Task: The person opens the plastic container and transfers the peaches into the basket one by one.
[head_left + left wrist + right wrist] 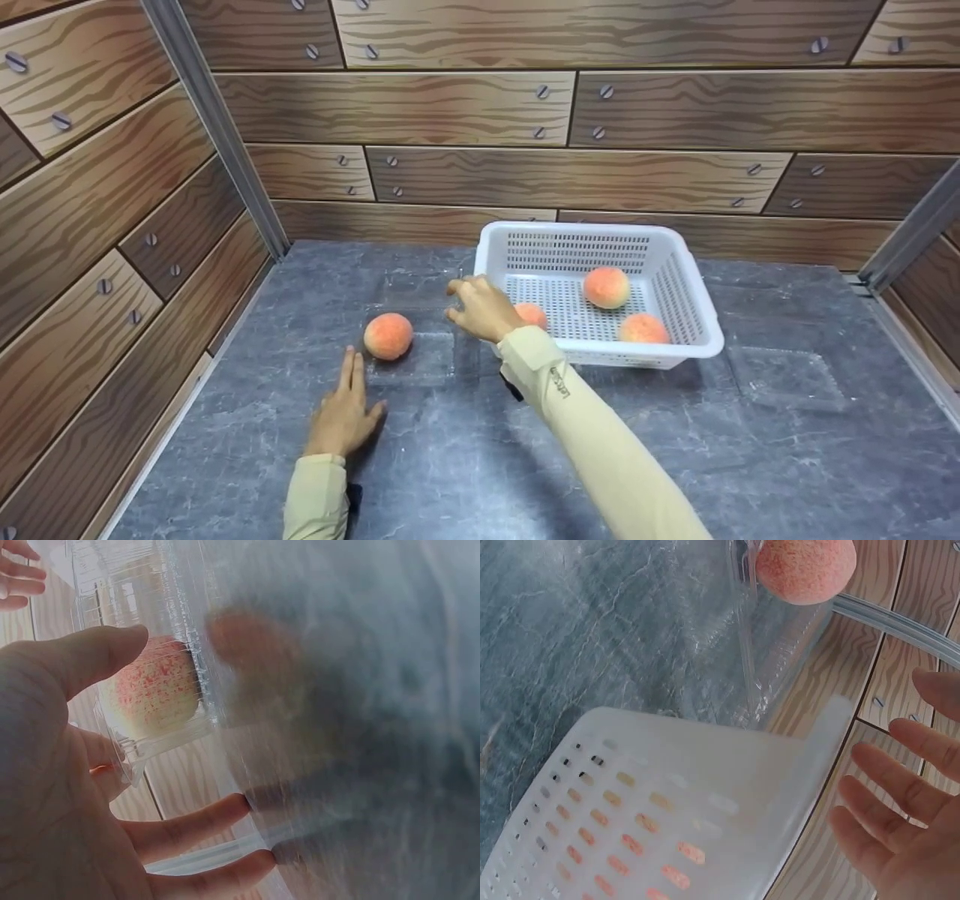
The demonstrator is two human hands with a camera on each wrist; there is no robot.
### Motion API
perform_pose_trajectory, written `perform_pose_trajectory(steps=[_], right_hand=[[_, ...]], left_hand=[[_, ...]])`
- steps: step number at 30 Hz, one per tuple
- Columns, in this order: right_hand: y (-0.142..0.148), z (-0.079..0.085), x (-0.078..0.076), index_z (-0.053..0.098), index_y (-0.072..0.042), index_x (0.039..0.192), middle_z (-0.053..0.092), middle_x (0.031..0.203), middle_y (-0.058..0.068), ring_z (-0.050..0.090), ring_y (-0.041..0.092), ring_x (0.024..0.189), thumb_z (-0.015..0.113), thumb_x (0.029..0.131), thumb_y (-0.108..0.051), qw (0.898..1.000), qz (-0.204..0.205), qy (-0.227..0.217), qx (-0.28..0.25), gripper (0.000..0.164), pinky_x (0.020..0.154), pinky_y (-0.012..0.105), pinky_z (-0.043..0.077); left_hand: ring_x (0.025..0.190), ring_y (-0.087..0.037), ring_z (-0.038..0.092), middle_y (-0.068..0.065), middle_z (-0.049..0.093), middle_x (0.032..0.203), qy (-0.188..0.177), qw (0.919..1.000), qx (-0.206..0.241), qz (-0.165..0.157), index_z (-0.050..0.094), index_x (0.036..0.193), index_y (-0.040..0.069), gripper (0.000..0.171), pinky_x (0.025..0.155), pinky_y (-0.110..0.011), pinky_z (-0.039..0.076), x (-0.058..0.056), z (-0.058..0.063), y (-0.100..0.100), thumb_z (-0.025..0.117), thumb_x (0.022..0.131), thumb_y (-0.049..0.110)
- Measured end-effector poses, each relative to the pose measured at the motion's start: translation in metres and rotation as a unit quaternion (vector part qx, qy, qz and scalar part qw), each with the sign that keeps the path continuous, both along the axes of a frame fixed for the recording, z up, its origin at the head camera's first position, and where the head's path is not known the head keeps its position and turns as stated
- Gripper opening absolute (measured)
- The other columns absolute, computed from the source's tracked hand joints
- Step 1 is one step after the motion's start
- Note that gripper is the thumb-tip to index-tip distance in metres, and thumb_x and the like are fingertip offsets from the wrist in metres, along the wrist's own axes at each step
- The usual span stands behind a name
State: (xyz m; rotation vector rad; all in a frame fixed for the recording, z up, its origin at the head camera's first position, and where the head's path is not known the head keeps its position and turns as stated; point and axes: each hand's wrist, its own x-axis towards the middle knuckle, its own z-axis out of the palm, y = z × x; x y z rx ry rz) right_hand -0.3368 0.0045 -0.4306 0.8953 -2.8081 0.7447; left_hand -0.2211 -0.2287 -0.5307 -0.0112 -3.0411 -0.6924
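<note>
A peach (388,336) sits in a clear plastic box (431,358) left of the white basket (600,346). My left hand (341,420) lies beside the box, fingers extended, thumb spread. In the left wrist view, its thumb overlaps the peach (161,690) behind the clear plastic, and two fingertips are right at the tabletop. Above the basket's left rim, my right hand (484,307) reaches leftward with loosely bent fingers and holds nothing. Inside the basket lie three peaches, one of them (531,315) partly hidden by the right wrist.
Another clear plastic box (791,379) stands right of the basket on the grey marbled tabletop (465,465). Wood-patterned panels (465,109) close off the back and sides, with metal posts (217,127) at the corners.
</note>
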Motion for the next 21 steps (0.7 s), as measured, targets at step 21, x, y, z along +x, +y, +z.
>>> perform_pose_trajectory(steps=[21], right_hand=[[-0.025, -0.019, 0.004, 0.067, 0.001, 0.122, 0.066, 0.122, 0.020, 0.058, 0.039, 0.116, 0.072, 0.092, -0.015, 0.999, 0.035, -0.039, -0.004, 0.033, 0.101, 0.050, 0.051]], left_hand=[[0.113, -0.067, 0.050, -0.020, 0.007, 0.168, -0.001, 0.9999, 0.012, -0.002, 0.016, 0.159, -0.006, 0.086, 0.101, -0.075, 0.038, -0.001, 0.000, -0.001, 0.069, 0.096, 0.021]])
